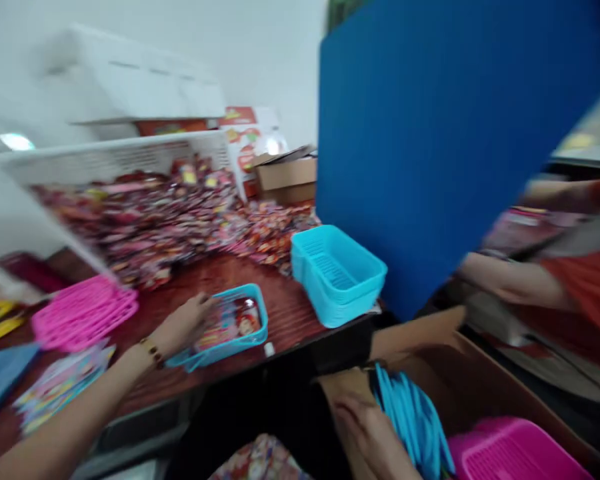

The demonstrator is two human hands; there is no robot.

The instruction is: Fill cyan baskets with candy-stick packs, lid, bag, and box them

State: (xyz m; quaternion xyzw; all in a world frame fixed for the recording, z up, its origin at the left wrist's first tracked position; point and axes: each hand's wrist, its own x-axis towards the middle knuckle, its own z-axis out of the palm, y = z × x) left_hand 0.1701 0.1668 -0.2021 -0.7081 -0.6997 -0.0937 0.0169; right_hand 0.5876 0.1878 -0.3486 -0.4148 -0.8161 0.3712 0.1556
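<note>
My left hand (193, 320), with a beaded bracelet at the wrist, is at the left side of a small blue basket (264, 320) on the dark red table. Packets (230, 323) lie inside that basket, and a blue handle sticks out at its near left. Its fingers are blurred and partly hidden. At the lower right, my right hand (365, 420) is at the flap of an open cardboard box (480, 353), beside a bundle of blue handles (413, 413). What it holds, if anything, cannot be made out. Pink baskets (520, 453) sit in the same box.
Stacked blue baskets (337, 280) stand at the table's edge, before a tall blue panel (430, 133). A white crate (115, 150) spills small packets (170, 213). Pink lids or trays (85, 313) and colourful sheets (63, 383) lie left. Another person's arms (510, 280) show at right.
</note>
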